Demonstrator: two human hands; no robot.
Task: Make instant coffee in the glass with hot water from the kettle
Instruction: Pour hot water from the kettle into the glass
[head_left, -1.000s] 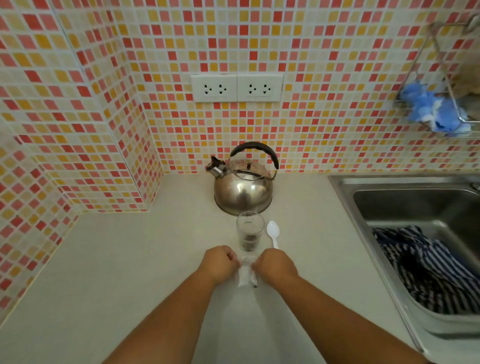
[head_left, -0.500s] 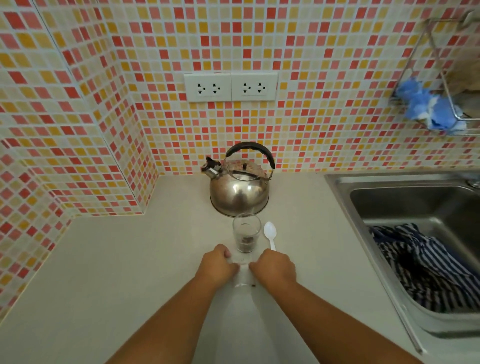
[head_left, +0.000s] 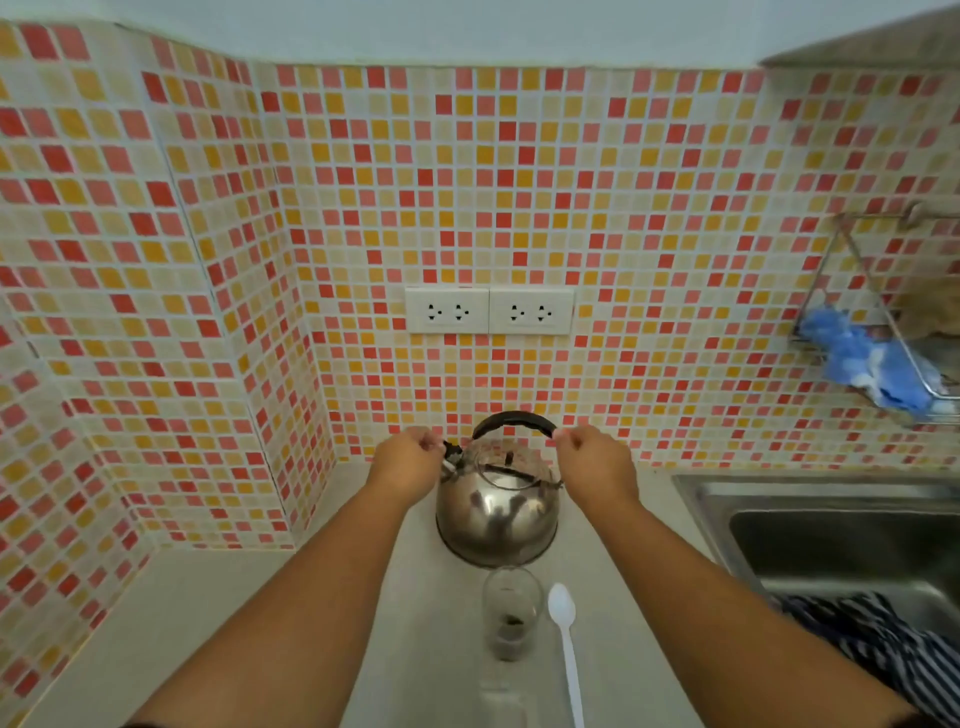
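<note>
A steel kettle (head_left: 498, 514) with a black handle stands on the counter against the tiled wall. My left hand (head_left: 405, 465) is at its left side, fingers pinched on the spout. My right hand (head_left: 595, 467) pinches the right end of the handle. In front of the kettle stands the glass (head_left: 511, 608), upright, with dark coffee granules at its bottom. A white plastic spoon (head_left: 563, 613) lies just right of the glass. A pale sachet (head_left: 501, 701) lies faintly visible on the counter below the glass.
A steel sink (head_left: 717, 493) is sunk into the counter at the right, with a striped cloth (head_left: 883, 639) in it. Two wall sockets (head_left: 488, 310) sit above the kettle. A wire rack (head_left: 878, 312) with a blue cloth (head_left: 872, 364) hangs at the right.
Both hands have left the sachet near the glass and moved forward to the kettle, one on each side. The camera has tilted up, so more wall shows.
</note>
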